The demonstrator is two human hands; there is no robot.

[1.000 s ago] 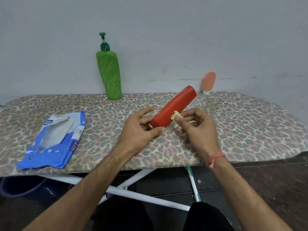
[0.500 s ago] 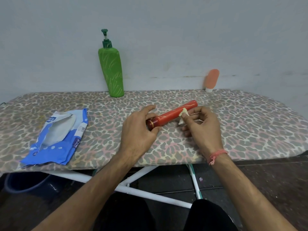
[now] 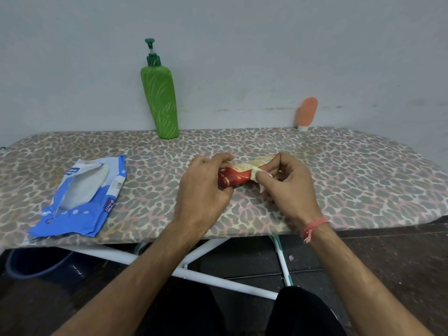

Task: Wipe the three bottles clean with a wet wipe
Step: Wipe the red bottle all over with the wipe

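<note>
The red bottle (image 3: pixel 238 177) lies nearly level just above the board (image 3: pixel 339 170), between both hands. The left hand (image 3: pixel 206 187) grips its cap end; the right hand (image 3: pixel 288 183) pinches a wipe (image 3: pixel 255 174) around its middle. This looks like mid-wipe: next, turn the bottle and draw the wipe along. The green bottle (image 3: pixel 160 98) and the pink bottle (image 3: pixel 308 113) stand well apart by the wall.

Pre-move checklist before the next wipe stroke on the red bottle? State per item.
1. Left hand grips the red bottle at its near end: ok.
2. Right hand presses the wet wipe on the bottle: ok.
3. Bottle fully wiped: cannot tell.
4. Green pump bottle upright at the wall, within view: ok.
5. Small orange bottle standing on its cap at the far right: ok.
6. Wipe pack open on the board for spares: ok.
</note>
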